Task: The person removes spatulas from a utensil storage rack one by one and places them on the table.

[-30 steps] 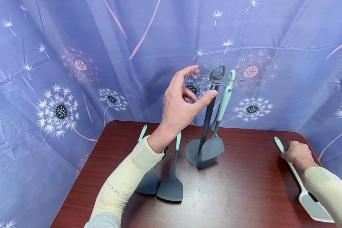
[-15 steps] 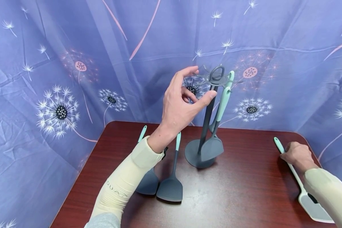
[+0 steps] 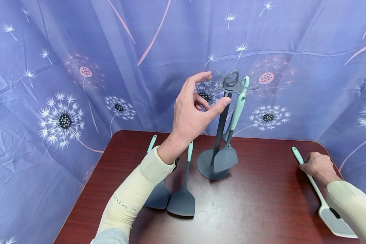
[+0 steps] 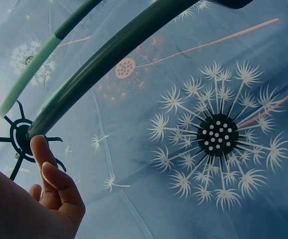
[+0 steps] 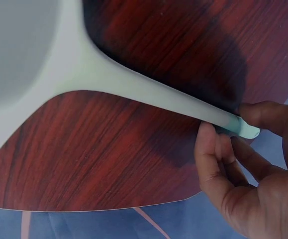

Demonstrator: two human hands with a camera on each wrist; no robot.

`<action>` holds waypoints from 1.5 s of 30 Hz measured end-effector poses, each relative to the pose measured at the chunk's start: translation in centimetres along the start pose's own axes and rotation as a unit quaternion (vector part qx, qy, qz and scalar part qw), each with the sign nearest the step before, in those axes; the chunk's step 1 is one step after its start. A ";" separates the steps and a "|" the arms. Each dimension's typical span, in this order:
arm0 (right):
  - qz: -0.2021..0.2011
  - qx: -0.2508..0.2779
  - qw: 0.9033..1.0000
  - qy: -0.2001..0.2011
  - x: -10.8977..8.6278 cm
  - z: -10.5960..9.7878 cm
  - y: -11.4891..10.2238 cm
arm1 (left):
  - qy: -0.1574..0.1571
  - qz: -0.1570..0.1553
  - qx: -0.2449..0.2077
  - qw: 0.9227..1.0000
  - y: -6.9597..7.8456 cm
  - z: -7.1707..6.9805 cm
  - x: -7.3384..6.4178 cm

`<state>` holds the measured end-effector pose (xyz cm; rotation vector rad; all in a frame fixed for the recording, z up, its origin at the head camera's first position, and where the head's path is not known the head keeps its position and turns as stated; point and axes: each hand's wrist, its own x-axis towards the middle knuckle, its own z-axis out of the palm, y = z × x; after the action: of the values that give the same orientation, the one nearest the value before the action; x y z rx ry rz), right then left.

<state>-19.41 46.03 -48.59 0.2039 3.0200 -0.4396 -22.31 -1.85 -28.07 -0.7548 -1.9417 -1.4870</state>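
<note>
In the head view my left hand [image 3: 190, 106] is raised beside the top of a dark grey utensil stand [image 3: 219, 128], fingers spread in a C shape. Its thumb overlaps the pole just below the hook ring [image 3: 230, 84], and the index fingertip is near a hook. The left wrist view shows a fingertip right at the hub [image 4: 22, 137]. On the stand's right side hang a grey turner [image 3: 227, 157] with a mint handle and another utensil, mostly hidden behind it. At the far right my right hand [image 3: 318, 167] pinches the mint handle of a pale-edged grey spatula [image 5: 148, 92] close over the table.
Two grey turners with mint handles, the nearer-right one [image 3: 183, 201] and one [image 3: 158, 196] partly behind my left forearm, lie on the red-brown wooden table [image 3: 256, 203]. A blue dandelion-print curtain [image 3: 158, 40] surrounds the table's back and sides.
The view has shifted very slightly. Both hands, the stand and the spatula keep the same positions relative to each other.
</note>
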 end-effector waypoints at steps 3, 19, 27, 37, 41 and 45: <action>0.001 -0.001 1.000 0.003 0.1 -0.1 -0.2 | 0.001 0.001 -0.002 1.000 0.0 0.0 0.0; 0.021 -0.005 0.999 0.045 0.3 -0.4 -2.3 | -0.001 0.000 -0.003 1.000 -0.1 -0.1 -0.1; 0.000 0.016 0.999 0.052 0.4 -0.7 -3.9 | -0.002 0.002 0.000 1.000 -0.1 -0.1 0.0; 0.006 0.022 0.999 0.047 0.5 -0.7 -4.6 | -0.003 -0.002 -0.001 1.000 0.0 0.0 0.0; 0.001 0.025 0.999 0.043 0.5 -0.7 -4.8 | -0.003 -0.004 -0.007 1.000 0.1 0.0 0.0; -0.001 0.025 0.999 0.038 0.4 -0.6 -4.8 | -0.004 -0.004 -0.012 1.000 0.1 0.0 -0.1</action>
<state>-20.52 41.64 -46.75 0.2271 3.0864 -0.5183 -22.18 -1.82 -28.08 -0.7638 -1.9383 -1.5170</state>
